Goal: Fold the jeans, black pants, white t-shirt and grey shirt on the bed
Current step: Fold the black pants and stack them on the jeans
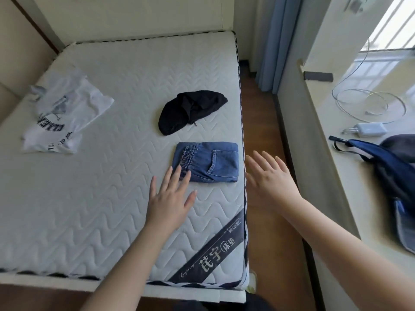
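- One white t-shirt [65,115], rumpled, lies far left of the jeans [205,162] on the bed [94,209].
- One left hand [171,198], fingers spread, fingertips at the jeans' near-left corner.
- One pair of black pants [190,113], bunched, just beyond the jeans.
- One pair of jeans, folded square (pocket up), near the bed's right edge.
- One right hand [270,176], spread, right of the jeans above the wooden floor [265,122].

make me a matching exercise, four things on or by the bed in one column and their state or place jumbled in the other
Things:
1. jeans
2. black pants
3. white t-shirt
4. power bank

States or places:
A. crumpled heap mid-mattress
B. on the window ledge, cable attached
C. folded into a neat rectangle
D. rumpled, at the mattress's left side

Pairs: 1-C, 2-A, 3-D, 4-B
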